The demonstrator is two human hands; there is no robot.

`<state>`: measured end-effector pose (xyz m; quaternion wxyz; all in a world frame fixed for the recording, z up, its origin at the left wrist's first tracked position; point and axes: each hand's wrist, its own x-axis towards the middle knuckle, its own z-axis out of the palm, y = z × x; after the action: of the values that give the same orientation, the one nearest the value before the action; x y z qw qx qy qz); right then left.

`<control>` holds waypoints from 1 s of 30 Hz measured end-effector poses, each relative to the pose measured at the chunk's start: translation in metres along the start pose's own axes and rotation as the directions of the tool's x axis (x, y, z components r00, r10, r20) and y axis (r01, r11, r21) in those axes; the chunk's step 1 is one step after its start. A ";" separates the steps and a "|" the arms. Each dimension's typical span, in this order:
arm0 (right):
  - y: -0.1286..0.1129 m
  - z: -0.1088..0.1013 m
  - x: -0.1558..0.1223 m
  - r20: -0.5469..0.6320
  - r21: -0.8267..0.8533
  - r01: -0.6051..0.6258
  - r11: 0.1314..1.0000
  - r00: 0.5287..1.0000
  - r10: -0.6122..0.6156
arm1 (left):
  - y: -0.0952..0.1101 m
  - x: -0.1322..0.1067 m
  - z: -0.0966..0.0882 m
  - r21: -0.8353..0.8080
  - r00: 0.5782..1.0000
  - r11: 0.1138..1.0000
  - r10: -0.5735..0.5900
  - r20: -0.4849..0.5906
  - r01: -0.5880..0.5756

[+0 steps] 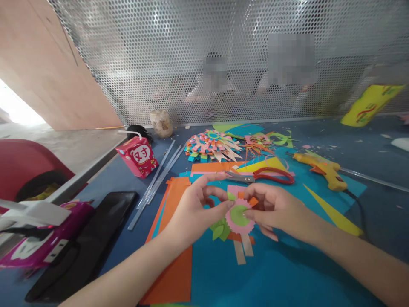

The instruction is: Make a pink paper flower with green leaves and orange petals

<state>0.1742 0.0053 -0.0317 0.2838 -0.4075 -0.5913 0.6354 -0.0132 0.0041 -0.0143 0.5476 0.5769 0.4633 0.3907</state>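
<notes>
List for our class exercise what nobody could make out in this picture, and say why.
All in the head view:
Back of the pink-and-green rosette: hidden by its own front.
Grip of the left hand: its thumb masks whether it pinches the rosette.
Figures at the perforated screen: veiled by mesh and grey blocks.
Print on the yellow pack: blurred.
White object: cut off by the right edge.

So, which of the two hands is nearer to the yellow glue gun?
The right hand, below and left of the glue gun in the picture; the left hand is farther left, by the left edge of the pink paper flower.
</notes>
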 end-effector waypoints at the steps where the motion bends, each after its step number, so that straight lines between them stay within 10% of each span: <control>1: 0.000 0.000 0.000 -0.001 -0.008 0.002 1.000 1.000 -0.002 | 0.000 0.000 0.000 -0.006 1.000 1.000 -0.006 -0.005 0.006; 7: -0.006 0.003 0.000 -0.070 -0.126 0.036 0.991 0.997 -0.045 | 0.003 -0.001 -0.001 -0.054 1.000 0.999 0.001 -0.026 -0.003; 10: -0.004 0.001 0.000 -0.193 -0.450 0.234 0.862 0.917 -0.349 | 0.004 -0.002 -0.001 -0.101 0.999 0.994 0.028 -0.040 -0.032; 13: 0.000 -0.006 -0.004 0.026 -0.843 0.431 0.323 0.633 -0.774 | 0.003 -0.002 -0.004 -0.214 0.998 0.977 -0.015 -0.059 0.002; 15: 0.000 -0.010 -0.009 0.303 -0.889 0.452 -0.070 0.469 -0.830 | 0.002 -0.003 -0.005 -0.281 0.993 0.952 -0.119 0.024 0.121; 18: -0.006 -0.011 -0.017 0.514 -0.840 0.398 -0.370 0.360 -0.779 | 0.002 -0.004 -0.005 -0.313 0.953 0.906 -0.235 0.191 0.286; 30: -0.006 -0.003 -0.019 0.653 -0.755 0.326 -0.568 0.300 -0.695 | 0.000 -0.005 0.000 -0.257 0.969 0.945 -0.156 0.194 0.203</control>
<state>0.1857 -0.0086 -0.0225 0.2985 -0.1188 -0.8857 -0.3352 -0.0143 -0.0006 -0.0140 0.6935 0.4820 0.4066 0.3485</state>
